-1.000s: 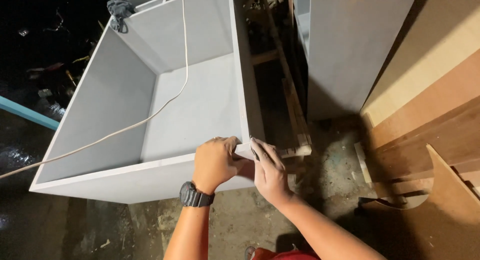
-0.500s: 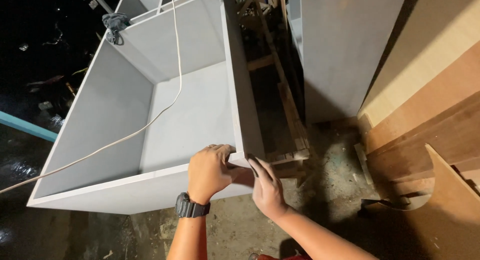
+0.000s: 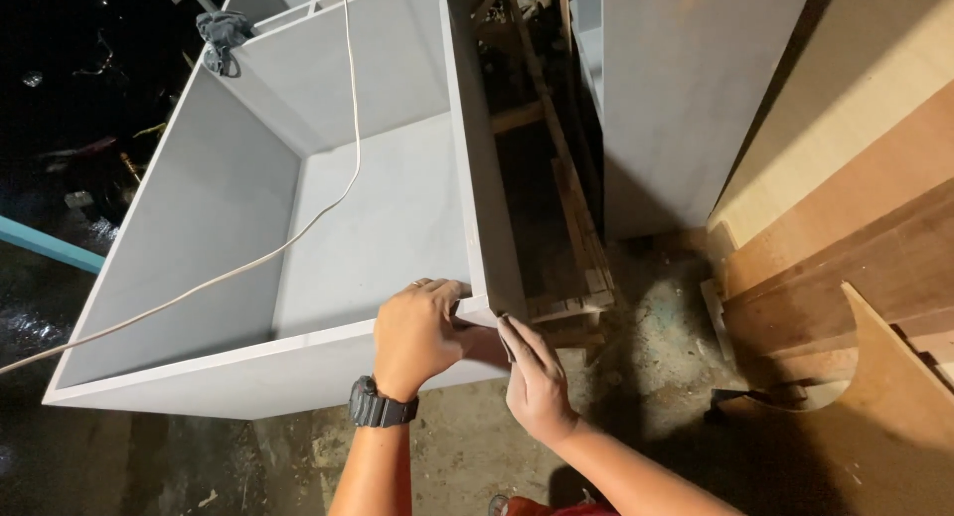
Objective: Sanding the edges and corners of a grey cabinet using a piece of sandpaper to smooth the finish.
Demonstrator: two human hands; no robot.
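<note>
Pressing at the near right corner of the open grey cabinet box (image 3: pixel 298 228), both hands have stayed put while the view has crept closer over the last second: the corner now sits lower and nearer centre, and the hands have barely shifted along the edge. That suggests steady, fine work on this one joint rather than a move to another spot.

The left hand (image 3: pixel 417 337), with a dark wristwatch (image 3: pixel 381 409), has its grip curled over the corner where the front panel meets the right side panel, fingers closed onto the edge. The right hand (image 3: pixel 537 382) lies just beside it at 3 o'clock, fingers extended flat against the outer face; whether it pinches anything small I cannot tell.

The box holds no loose contents. A pale cord (image 3: pixel 298 238) runs across its interior from 8 o'clock up to 12 o'clock, and a grey rag (image 3: pixel 221 29) hangs on the far rim at 11 o'clock. Stacked wooden boards (image 3: pixel 855 248) lean at 3 o'clock, with rough timber slats (image 3: pixel 556 198) between them and the box.
</note>
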